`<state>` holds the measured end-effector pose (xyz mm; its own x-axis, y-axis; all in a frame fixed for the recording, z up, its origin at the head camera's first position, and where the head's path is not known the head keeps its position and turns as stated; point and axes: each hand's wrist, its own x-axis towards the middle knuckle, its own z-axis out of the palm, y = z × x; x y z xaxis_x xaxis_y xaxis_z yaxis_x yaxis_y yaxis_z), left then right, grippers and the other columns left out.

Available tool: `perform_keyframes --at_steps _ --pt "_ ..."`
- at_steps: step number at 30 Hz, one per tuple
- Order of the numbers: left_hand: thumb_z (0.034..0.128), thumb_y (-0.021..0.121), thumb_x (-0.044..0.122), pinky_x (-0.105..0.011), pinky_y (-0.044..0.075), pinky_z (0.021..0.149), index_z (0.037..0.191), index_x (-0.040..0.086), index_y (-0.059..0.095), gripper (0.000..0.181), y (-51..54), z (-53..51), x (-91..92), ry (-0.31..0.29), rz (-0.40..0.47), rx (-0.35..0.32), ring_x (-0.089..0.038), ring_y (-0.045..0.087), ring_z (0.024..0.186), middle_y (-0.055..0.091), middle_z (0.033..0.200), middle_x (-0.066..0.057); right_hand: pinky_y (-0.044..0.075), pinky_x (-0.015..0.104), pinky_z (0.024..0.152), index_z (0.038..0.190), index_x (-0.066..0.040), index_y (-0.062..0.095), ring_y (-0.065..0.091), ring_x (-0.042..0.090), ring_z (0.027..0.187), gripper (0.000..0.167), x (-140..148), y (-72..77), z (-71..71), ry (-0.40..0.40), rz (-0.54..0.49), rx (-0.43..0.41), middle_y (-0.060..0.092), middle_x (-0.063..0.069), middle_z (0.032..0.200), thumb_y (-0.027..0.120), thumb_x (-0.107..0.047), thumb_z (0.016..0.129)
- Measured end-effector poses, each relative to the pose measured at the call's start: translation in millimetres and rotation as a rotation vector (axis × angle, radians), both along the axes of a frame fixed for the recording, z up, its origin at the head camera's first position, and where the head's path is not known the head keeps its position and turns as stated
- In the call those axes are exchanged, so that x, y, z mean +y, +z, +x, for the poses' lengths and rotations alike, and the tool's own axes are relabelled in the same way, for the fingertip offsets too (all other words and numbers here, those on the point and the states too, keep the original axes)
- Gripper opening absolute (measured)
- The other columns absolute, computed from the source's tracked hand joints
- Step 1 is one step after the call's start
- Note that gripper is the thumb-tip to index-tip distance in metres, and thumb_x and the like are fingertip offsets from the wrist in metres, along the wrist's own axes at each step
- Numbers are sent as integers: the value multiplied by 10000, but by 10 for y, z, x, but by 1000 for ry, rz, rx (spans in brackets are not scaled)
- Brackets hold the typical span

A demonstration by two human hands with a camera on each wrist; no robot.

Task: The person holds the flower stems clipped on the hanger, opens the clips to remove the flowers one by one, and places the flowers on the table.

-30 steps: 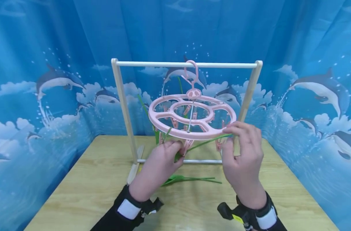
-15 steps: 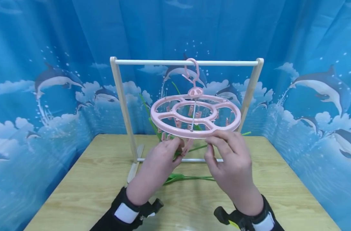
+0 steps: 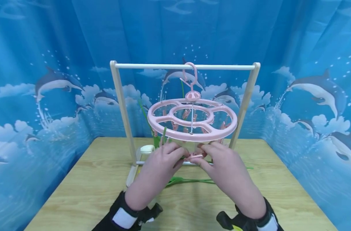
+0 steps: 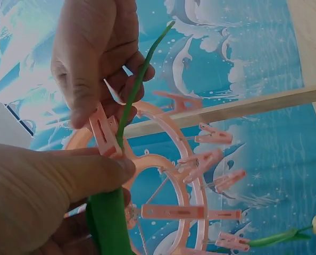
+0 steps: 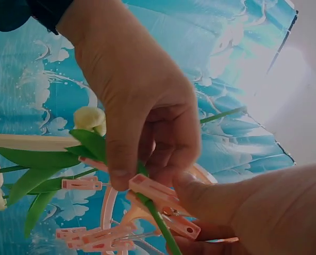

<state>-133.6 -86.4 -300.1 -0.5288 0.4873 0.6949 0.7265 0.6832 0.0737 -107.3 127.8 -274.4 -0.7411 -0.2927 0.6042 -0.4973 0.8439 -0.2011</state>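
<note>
A pink round clip hanger (image 3: 151,119) hangs by its hook from a rack's bar. Below its front rim my hands meet at one pink clothespin (image 4: 106,133). My left hand (image 3: 159,163) pinches a green tulip stem (image 4: 139,79) against this clip's end, its leaf (image 4: 111,223) lying under the fingers. My right hand (image 3: 227,165) pinches the clip's other end between thumb and fingers. In the right wrist view the stem (image 5: 166,234) runs alongside the clip; whether the clip's jaws bite on it I cannot tell.
The white-barred wooden rack (image 3: 122,106) stands on a wooden table (image 3: 85,189). More clothespins (image 4: 216,134) dangle from the ring. White tulips (image 5: 89,118) hang among leaves, and a white bloom (image 3: 147,149) shows behind my left hand. Green stems (image 3: 192,180) lie on the table.
My right hand has moved left and down from the hanger's right rim to the clothespin beside my left hand. The left hand stays nearly in place. The hanger has shifted slightly.
</note>
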Motion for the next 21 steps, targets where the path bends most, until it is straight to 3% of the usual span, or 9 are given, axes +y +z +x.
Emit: perform_keyframes --at_steps 2,5,10,14,21 --pt "870 939 143 -248 668 878 1095 214 779 285 0 7 -8 -15 17 0 -115 774 1005 793 1066 77 459 231 610 1024 -239 786 537 63 727 183 0 15 -1 -10 1 -47 709 -98 867 868 -376 933" --pt "853 950 141 -245 664 881 1096 204 766 310 3 -4 -17 -26 42 15 -113 776 1000 810 1059 78 435 226 596 1037 -213 796 506 62 693 170 15 38 -6 -11 -29 -50 703 -87 814 874 -324 935" --pt "838 957 129 -233 663 848 1083 193 778 309 29 -24 -27 -33 54 57 -124 788 965 827 1048 49 547 293 671 1039 -184 783 665 105 758 145 22 69 -34 -10 -49 -40 775 -46 852 863 -267 951" --pt "850 946 139 -218 662 836 1067 187 800 266 48 -25 -30 -43 58 49 -114 793 939 829 1039 35 556 311 665 1066 -138 746 727 145 775 173 9 79 -49 -15 -36 -63 835 25 971 838 -249 970" --pt "856 939 130 -199 655 786 1044 188 801 241 14 3 -31 -41 43 42 -111 785 902 827 1026 40 461 236 585 999 -104 728 553 77 650 161 2 10 -31 -16 -35 -8 812 41 892 843 -208 958"
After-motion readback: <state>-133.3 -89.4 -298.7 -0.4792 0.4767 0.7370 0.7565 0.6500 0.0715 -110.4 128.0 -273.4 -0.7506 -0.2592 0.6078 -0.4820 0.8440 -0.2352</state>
